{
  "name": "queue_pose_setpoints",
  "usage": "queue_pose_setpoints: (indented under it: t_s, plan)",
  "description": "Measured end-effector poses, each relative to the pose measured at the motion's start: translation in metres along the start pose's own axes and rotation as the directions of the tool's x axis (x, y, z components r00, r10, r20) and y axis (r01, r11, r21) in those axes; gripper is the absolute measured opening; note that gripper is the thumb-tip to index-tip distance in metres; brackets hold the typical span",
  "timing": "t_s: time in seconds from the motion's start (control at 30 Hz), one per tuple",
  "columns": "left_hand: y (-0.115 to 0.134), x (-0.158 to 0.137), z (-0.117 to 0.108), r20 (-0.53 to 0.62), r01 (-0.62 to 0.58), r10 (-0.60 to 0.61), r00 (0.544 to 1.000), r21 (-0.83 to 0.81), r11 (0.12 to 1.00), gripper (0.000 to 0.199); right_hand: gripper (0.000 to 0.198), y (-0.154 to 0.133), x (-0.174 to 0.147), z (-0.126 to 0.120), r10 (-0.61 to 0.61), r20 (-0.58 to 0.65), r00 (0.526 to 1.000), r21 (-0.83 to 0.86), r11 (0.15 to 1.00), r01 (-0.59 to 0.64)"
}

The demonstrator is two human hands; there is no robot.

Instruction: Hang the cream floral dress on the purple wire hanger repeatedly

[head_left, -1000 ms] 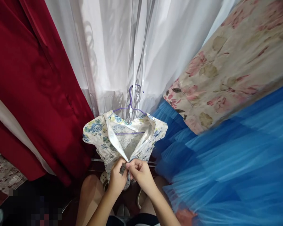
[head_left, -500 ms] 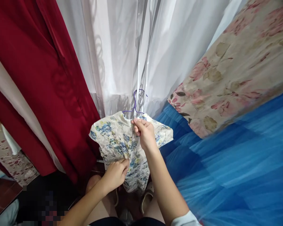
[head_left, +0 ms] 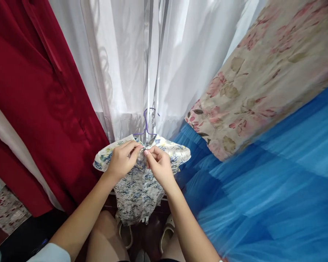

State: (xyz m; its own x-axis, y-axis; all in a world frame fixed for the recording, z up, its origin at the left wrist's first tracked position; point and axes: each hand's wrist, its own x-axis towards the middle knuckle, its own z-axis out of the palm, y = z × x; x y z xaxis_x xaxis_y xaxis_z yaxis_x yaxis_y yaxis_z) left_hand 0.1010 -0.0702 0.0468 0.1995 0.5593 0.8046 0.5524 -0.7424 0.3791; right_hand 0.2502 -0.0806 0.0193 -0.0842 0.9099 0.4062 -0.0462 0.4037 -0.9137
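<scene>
A white blouse with blue and yellow flowers (head_left: 131, 189) hangs on a purple hanger (head_left: 145, 122) in front of me. My left hand (head_left: 124, 158) pinches the left edge of its neckline. Close beside it, my right hand (head_left: 159, 162) pinches the right edge, thumb and fingertips together. The two sets of fingertips nearly meet at the top of the front opening. Whatever small fastening may lie between them is hidden by the fingers. Below the hands the blouse hangs down in wrinkles above my feet.
White drapery (head_left: 120, 65) with long grey ribbons (head_left: 150, 54) hangs behind the hanger. Dark red cloth (head_left: 43, 109) hangs at the left. A beige floral cloth (head_left: 243, 98) and blue tulle (head_left: 251, 193) fill the right side. My shoes (head_left: 167, 233) are below on the dark floor.
My left hand has moved up from the blouse's middle front to the neckline. My right hand stays at the neckline, now lower in view. The two neckline edges are drawn together.
</scene>
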Motion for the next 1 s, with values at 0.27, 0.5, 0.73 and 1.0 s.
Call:
queue_pose_setpoints:
  t_s: [0.27,0.5,0.73,1.0]
  plan:
    - [-0.083,-0.001,-0.044,-0.556,0.21,-0.491,0.671,-0.492,0.845,0.027,0.028,0.04,-0.018,0.0,0.137,0.102,0.985,-0.191,0.975,-0.116]
    - [-0.153,-0.063,-0.002,-0.216,0.466,-0.914,0.342,-0.806,0.365,0.032,0.025,0.049,-0.041,0.008,0.178,0.14,0.974,-0.119,0.98,-0.162]
    - [-0.133,-0.124,0.059,0.006,0.698,-0.855,0.518,-0.581,0.419,0.016,0.034,0.092,-0.063,-0.046,0.285,-0.127,0.95,-0.018,0.957,-0.29]
    - [-0.085,-0.133,0.06,0.326,0.728,-0.652,0.685,-0.338,0.596,0.036,0.039,0.136,-0.108,-0.075,0.39,-0.157,0.907,-0.246,0.874,-0.418]
